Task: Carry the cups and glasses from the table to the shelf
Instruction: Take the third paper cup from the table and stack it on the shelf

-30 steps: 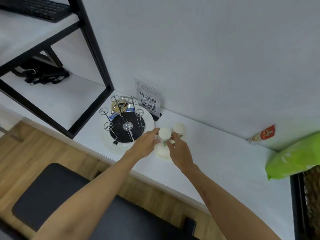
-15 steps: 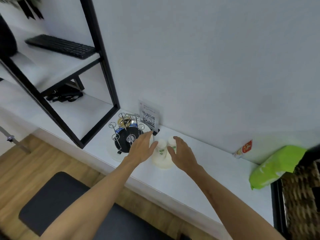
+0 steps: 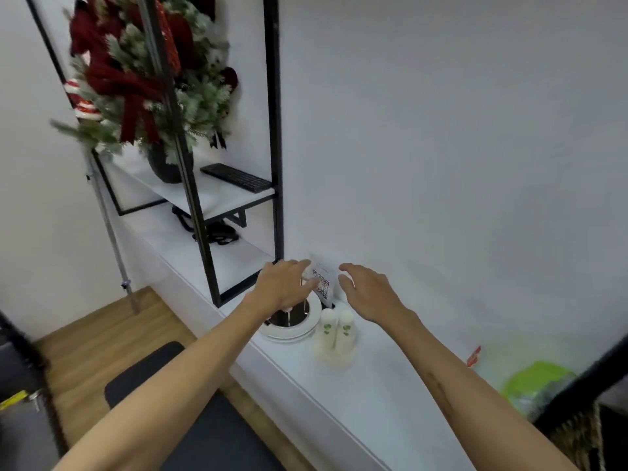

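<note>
both hands hang in the air above the worktop [image 3: 339,396], holding nothing. the left hand [image 3: 285,283] has its fingers [image 3: 302,265] loosely spread and nearly straight, over the round rack [image 3: 292,321]. the right hand [image 3: 368,292] has its fingers [image 3: 346,268] spread and lightly curled, at 3 o'clock from the left. the two white cups [image 3: 334,334] stand upside down, side by side on the worktop, at 6 o'clock from the gap between the hands and just at 3 o'clock of the rack. half a second ago both hands were touching the cups; now they are lifted clear, and the view has tipped up to show more of the shelf [image 3: 217,195].
</note>
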